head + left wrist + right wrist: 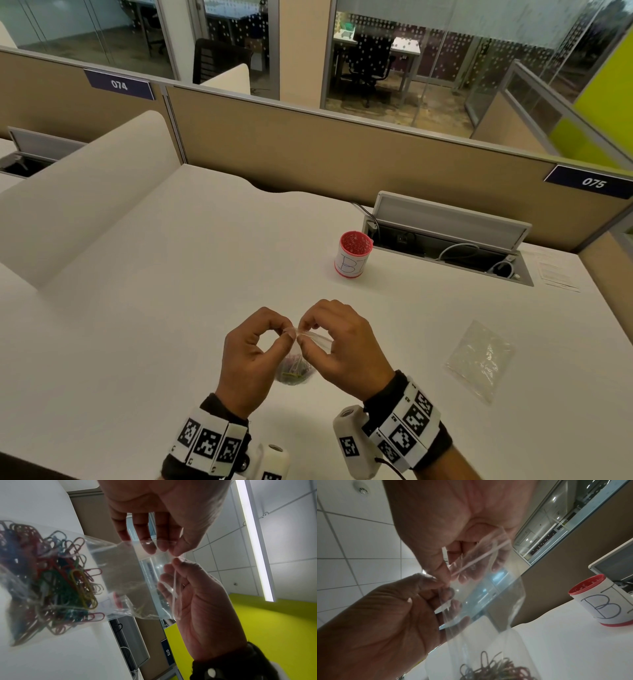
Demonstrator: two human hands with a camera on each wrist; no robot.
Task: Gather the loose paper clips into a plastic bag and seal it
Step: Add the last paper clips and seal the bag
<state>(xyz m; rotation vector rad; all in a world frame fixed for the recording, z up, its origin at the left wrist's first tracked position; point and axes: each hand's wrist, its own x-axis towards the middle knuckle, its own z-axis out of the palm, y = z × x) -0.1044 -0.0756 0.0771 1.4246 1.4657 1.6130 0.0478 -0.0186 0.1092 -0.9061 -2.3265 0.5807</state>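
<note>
A small clear plastic bag (317, 340) hangs upright above the white desk (171, 308), its bottom full of coloured paper clips (294, 372). My left hand (289, 333) pinches the bag's top strip between thumb and forefinger, and my right hand (302, 334) pinches the same strip right beside it. In the left wrist view the clips (60, 582) bunch at the bag's (123, 569) base, and the left hand (169, 550) and right hand (176, 561) meet at the seal line. The right wrist view shows the bag (488, 601), the right hand (452, 573), the left hand (444, 587) and the clips (496, 669).
A red cup (352, 254) with a white label marked "B" stands beyond the hands. A second, flat plastic bag (479, 356) lies on the desk to the right. An open cable tray (445, 243) with wires sits at the back right, below the beige partition.
</note>
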